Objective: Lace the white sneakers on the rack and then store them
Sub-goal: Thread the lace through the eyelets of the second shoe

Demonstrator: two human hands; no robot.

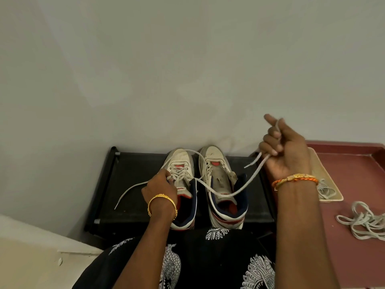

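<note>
Two white sneakers with navy and red trim stand side by side on the black rack, toes toward the wall. The left sneaker is partly laced. The right sneaker has no lace in its eyelets. My left hand pinches the lacing at the left sneaker's tongue. My right hand is raised to the right of the shoes and grips the white lace, which runs across the right sneaker back to the left one. The lace's other end trails off to the left over the rack.
A beige tray with a lace in it lies on the red-brown floor to the right. A loose tangle of white laces lies on that floor. A pale wall rises behind the rack. My black patterned clothing fills the bottom.
</note>
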